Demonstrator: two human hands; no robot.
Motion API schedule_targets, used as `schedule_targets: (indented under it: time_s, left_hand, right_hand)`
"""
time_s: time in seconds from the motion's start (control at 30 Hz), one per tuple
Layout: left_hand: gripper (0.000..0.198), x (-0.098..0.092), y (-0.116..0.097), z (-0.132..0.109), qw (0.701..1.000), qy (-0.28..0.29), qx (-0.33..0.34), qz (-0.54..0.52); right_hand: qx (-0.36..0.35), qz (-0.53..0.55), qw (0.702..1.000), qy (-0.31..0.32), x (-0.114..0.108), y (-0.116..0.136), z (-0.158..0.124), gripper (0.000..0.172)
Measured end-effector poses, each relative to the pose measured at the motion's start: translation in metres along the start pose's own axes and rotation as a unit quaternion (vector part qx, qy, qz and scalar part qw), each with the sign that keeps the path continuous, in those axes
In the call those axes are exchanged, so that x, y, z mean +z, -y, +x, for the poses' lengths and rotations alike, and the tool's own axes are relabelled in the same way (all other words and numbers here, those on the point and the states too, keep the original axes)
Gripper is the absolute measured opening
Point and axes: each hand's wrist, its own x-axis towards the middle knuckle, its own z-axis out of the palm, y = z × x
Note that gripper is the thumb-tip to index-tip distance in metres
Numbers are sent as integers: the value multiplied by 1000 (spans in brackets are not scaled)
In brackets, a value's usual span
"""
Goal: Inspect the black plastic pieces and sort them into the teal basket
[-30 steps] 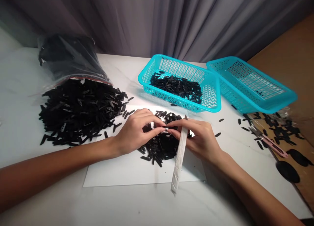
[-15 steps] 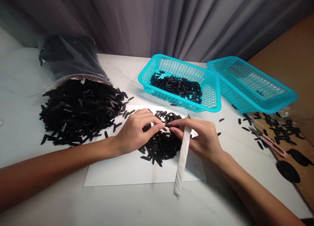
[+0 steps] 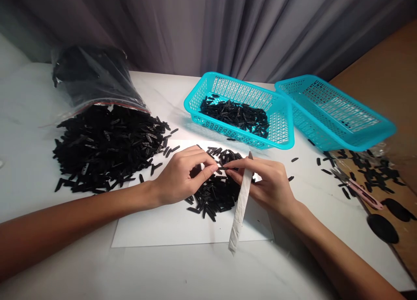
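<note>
A white sheet (image 3: pixel 153 228) is lying on a marble table (image 3: pixel 65 256), carrying a heap of black pieces (image 3: pixel 216 196) just in front of a teal basket (image 3: pixel 283 126). Above the heap, the left hand (image 3: pixel 182 178) is pinching one black piece (image 3: pixel 224 167) in its fingertips (image 3: pixel 210 169), while the right hand (image 3: pixel 270 182) is touching that piece's other end and clenching a white strip (image 3: pixel 241 209) upright-tilted against its fingers (image 3: pixel 237 166).

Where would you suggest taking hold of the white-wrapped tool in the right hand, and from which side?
I would grip the tool's white-wrapped shank low down, coming from the near side, below the right hand. The wrapping forms a long, slim handle slanting toward you, and its lower end sticks out free. The bare pointed tip stands at the far end, so it seems best kept away from your fingers.
</note>
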Motion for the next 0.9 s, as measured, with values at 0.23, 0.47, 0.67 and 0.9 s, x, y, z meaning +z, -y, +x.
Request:
schedule_targets:
  time_s: [0.23, 0.47, 0.67, 0.9]
  left_hand:
    - [15, -1, -1, -1, 1000, -1, -2, 1]
    - [16, 3, 6, 2, 996, 74, -9, 44]
    - [7, 5, 9, 4, 993, 96, -13, 69]
    - [9, 5, 5, 3, 989, 112, -32, 87]
  right_hand:
    - [-1, -12, 1000, 3, 4, 2, -3, 9]
    - [97, -163, 955, -227, -20, -2, 15, 17]
    - [138, -134, 959, -210, -34, -10, 16, 28]
    - [9, -120, 984, 130, -9, -6, 4, 19]
